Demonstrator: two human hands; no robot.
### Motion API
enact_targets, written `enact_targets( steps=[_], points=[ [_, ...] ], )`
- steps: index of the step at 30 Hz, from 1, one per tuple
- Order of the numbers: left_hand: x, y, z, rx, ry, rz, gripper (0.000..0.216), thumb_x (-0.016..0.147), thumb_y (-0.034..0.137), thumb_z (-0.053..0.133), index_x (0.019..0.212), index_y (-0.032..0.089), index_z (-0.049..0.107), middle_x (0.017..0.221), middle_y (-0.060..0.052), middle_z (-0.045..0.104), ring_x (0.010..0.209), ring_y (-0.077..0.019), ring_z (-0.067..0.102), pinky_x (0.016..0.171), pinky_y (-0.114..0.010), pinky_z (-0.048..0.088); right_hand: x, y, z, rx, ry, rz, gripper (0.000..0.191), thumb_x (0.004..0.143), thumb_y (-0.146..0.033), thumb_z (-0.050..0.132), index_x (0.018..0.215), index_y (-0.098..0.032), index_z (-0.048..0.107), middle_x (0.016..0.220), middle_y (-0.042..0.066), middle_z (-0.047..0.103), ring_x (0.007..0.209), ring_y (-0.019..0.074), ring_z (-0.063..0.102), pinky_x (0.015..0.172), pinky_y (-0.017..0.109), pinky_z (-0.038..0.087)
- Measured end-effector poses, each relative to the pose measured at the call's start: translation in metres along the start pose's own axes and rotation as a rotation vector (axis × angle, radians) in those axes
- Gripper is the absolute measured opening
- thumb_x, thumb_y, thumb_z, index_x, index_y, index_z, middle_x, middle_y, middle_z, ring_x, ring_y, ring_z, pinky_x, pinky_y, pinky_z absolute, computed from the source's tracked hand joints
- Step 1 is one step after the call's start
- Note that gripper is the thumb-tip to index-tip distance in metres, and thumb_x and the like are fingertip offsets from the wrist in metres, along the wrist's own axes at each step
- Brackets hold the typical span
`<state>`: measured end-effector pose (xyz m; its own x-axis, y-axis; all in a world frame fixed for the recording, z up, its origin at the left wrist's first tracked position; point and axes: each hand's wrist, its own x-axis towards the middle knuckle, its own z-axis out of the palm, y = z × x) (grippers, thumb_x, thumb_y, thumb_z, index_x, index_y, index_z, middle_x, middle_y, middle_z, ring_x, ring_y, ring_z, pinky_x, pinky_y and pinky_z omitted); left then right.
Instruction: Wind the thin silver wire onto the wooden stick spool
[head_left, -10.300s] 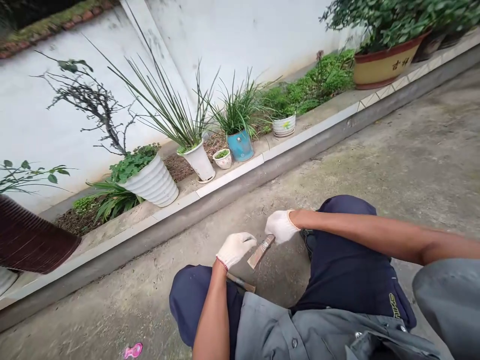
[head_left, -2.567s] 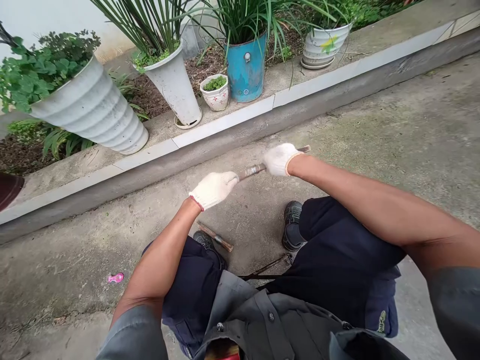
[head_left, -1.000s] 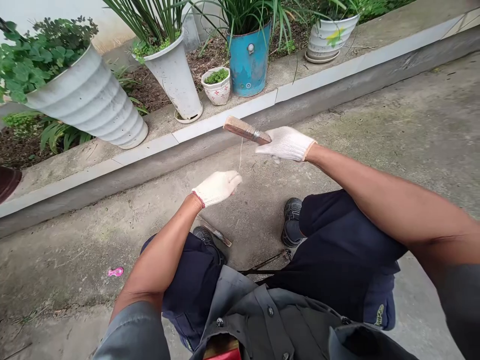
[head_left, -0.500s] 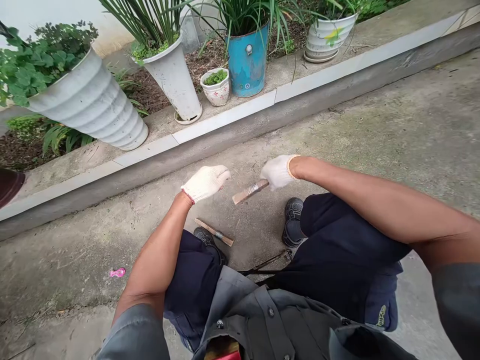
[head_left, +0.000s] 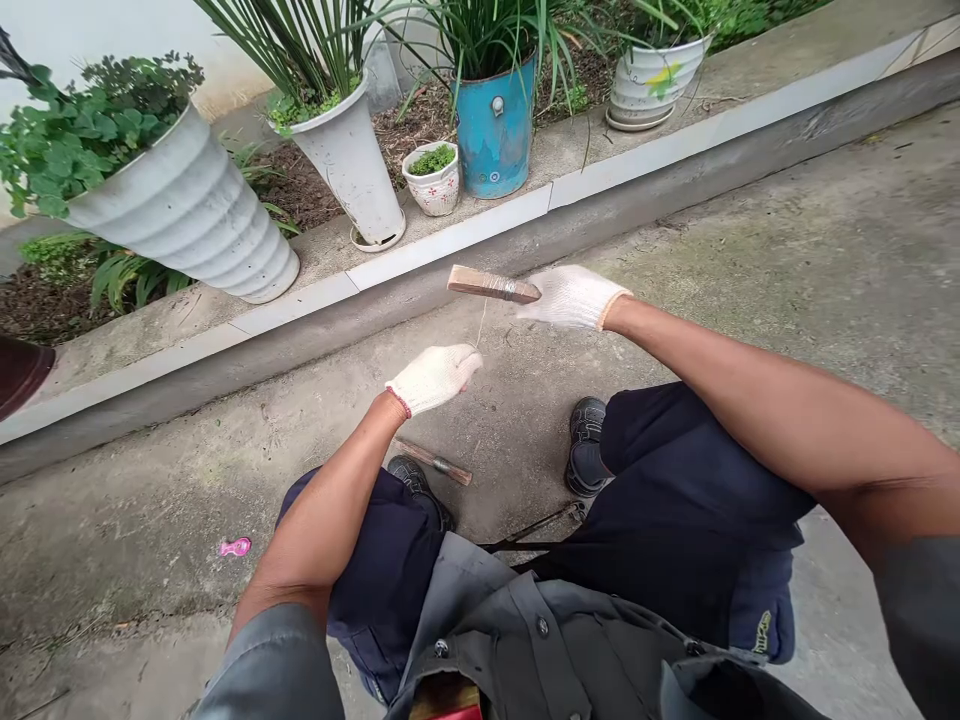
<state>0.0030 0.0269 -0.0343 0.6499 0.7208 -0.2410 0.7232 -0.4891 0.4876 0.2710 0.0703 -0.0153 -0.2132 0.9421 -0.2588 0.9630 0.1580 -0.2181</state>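
Both hands wear white knit gloves. My right hand [head_left: 574, 297] is closed on one end of a flat wooden stick [head_left: 491, 285] wrapped with thin wire or thread, held level above the concrete. A thin strand [head_left: 480, 325] runs down from the stick to my left hand [head_left: 435, 377], which pinches it just below. On the ground between my shoes lies a second wooden stick [head_left: 435, 463].
I squat on a concrete floor [head_left: 787, 270]. Ahead runs a raised kerb [head_left: 450, 240] bearing potted plants: a ribbed white pot [head_left: 187, 215], a tall white pot [head_left: 352, 165], a small cup pot [head_left: 433, 180], a blue pot [head_left: 491, 130]. A dark metal tool [head_left: 536, 525] lies by my knee. A pink scrap [head_left: 235, 547] lies left.
Compared with half a second ago, my right hand has lifted the stick up and away, turning it level, and the strand is drawn out again between stick and left hand.
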Motion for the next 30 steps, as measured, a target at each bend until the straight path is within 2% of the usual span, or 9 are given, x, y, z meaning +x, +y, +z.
enact_targets(
  steps=[3,6,8,11,14,18,21,25,30],
  points=[
    [-0.001,0.008,0.005,-0.004,-0.050,-0.014,0.038,0.107,0.038,0.040,0.079,0.021,0.060,0.071,0.001,0.069,0.066,-0.0169,0.061,0.067,-0.028,0.041,0.008,0.006,0.003,-0.086,-0.002,0.082,0.042,0.093,-0.052,0.054,0.111,-0.019,0.073,0.097,0.017,0.073,0.086,0.0289,0.067,0.075,0.037,0.047],
    [-0.003,0.011,0.004,-0.020,-0.070,-0.017,0.037,0.107,0.038,0.041,0.081,0.022,0.062,0.071,0.002,0.069,0.066,-0.0166,0.062,0.067,-0.028,0.042,0.010,0.004,0.007,-0.211,-0.121,0.096,0.037,0.090,-0.041,0.060,0.115,-0.017,0.075,0.100,0.020,0.073,0.091,0.0331,0.069,0.081,0.043,0.049],
    [-0.004,0.009,-0.002,-0.010,-0.051,-0.013,0.035,0.107,0.038,0.041,0.087,0.022,0.065,0.072,0.002,0.070,0.067,-0.0165,0.062,0.068,-0.027,0.042,0.008,0.000,0.013,-0.283,-0.240,0.020,0.033,0.086,-0.034,0.065,0.111,-0.016,0.077,0.096,0.019,0.074,0.091,0.0310,0.068,0.081,0.042,0.048],
    [-0.007,0.000,-0.013,0.071,0.032,0.003,0.034,0.107,0.036,0.041,0.090,0.022,0.067,0.075,0.001,0.070,0.068,-0.0167,0.062,0.070,-0.027,0.043,-0.002,-0.010,0.024,-0.302,-0.399,-0.200,0.024,0.081,-0.032,0.068,0.098,-0.018,0.078,0.085,0.013,0.073,0.081,0.0240,0.065,0.074,0.035,0.044],
    [-0.008,-0.010,-0.020,0.127,0.098,0.020,0.037,0.109,0.037,0.039,0.089,0.021,0.065,0.077,0.000,0.069,0.069,-0.0169,0.061,0.073,-0.027,0.043,-0.015,-0.020,0.030,-0.198,-0.461,-0.389,0.020,0.077,-0.035,0.069,0.088,-0.019,0.076,0.076,0.005,0.069,0.071,0.0180,0.059,0.067,0.031,0.039],
    [-0.008,-0.015,-0.019,0.111,0.078,0.064,0.035,0.107,0.037,0.042,0.090,0.020,0.067,0.081,-0.001,0.070,0.074,-0.0170,0.062,0.075,-0.027,0.044,-0.028,-0.024,0.023,0.031,-0.512,-0.421,0.023,0.077,-0.041,0.071,0.083,-0.020,0.070,0.065,-0.001,0.061,0.061,0.0130,0.053,0.060,0.027,0.035],
    [-0.008,-0.011,-0.013,0.041,0.065,0.054,0.032,0.104,0.038,0.049,0.089,0.018,0.069,0.083,-0.003,0.071,0.075,-0.0171,0.064,0.075,-0.026,0.046,-0.028,-0.019,0.013,0.211,-0.442,-0.292,0.031,0.080,-0.050,0.072,0.086,-0.020,0.068,0.064,-0.001,0.060,0.059,0.0133,0.054,0.058,0.026,0.038],
    [-0.007,-0.001,-0.007,-0.051,0.100,-0.039,0.042,0.108,0.042,0.038,0.086,0.019,0.066,0.073,-0.001,0.070,0.070,-0.0172,0.064,0.073,-0.027,0.045,-0.021,-0.016,0.002,0.355,-0.214,-0.152,0.038,0.086,-0.056,0.068,0.096,-0.020,0.068,0.067,0.001,0.062,0.061,0.0161,0.059,0.059,0.028,0.042],
    [-0.006,0.005,-0.002,-0.053,0.056,-0.037,0.038,0.108,0.039,0.038,0.084,0.021,0.061,0.073,0.001,0.069,0.069,-0.0171,0.062,0.072,-0.028,0.044,-0.008,-0.010,-0.001,0.249,0.015,-0.029,0.039,0.092,-0.056,0.059,0.103,-0.019,0.069,0.079,0.007,0.068,0.071,0.0200,0.064,0.064,0.030,0.044]
  ],
)
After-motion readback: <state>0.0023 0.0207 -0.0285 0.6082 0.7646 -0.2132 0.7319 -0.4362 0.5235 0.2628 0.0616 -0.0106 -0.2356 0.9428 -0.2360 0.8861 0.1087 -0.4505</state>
